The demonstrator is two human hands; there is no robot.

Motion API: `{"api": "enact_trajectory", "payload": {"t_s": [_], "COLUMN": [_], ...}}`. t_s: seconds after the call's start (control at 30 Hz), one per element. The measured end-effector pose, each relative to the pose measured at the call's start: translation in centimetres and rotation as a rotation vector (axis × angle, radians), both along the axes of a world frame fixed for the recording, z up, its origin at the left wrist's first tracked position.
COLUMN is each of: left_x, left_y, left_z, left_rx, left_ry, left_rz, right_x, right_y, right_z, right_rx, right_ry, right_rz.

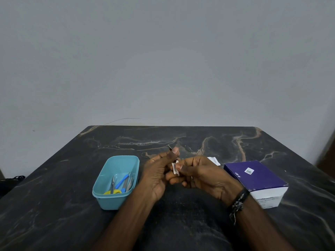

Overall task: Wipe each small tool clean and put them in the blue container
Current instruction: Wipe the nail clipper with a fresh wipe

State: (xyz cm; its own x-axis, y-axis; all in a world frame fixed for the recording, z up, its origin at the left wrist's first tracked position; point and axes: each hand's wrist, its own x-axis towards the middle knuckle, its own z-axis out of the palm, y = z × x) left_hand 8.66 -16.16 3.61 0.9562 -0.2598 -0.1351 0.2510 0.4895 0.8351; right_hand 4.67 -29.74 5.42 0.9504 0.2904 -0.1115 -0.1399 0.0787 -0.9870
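Observation:
My left hand (pixel 157 171) pinches a thin metal tool (pixel 170 147) whose pointed tip sticks up past my thumb. My right hand (pixel 201 173) pinches a small white wipe (pixel 175 167) folded around the tool's lower part, between the two hands. The blue container (pixel 101 185) stands to the left of my left hand. Inside it lie yellow-handled scissors (pixel 112 191), a blue-handled tool (pixel 121 181) and other small metal tools.
A purple and white box (pixel 257 180) lies on the dark marbled table (pixel 199 140) to the right of my right hand. A torn white wrapper (pixel 214 160) lies behind that hand. The table's far edge meets a grey wall.

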Motion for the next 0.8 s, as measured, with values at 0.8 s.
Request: {"api": "enact_trajectory", "payload": {"t_s": [0.8], "left_x": [-0.21], "left_y": [0.00], "left_z": [-0.06], "left_rx": [-0.019], "left_ry": [-0.041], "left_rz": [-0.020], "right_x": [-0.15], "right_y": [0.06], "right_z": [-0.03], "right_rx": [-0.035], "right_ry": [0.009], "right_rz": [-0.008]}}
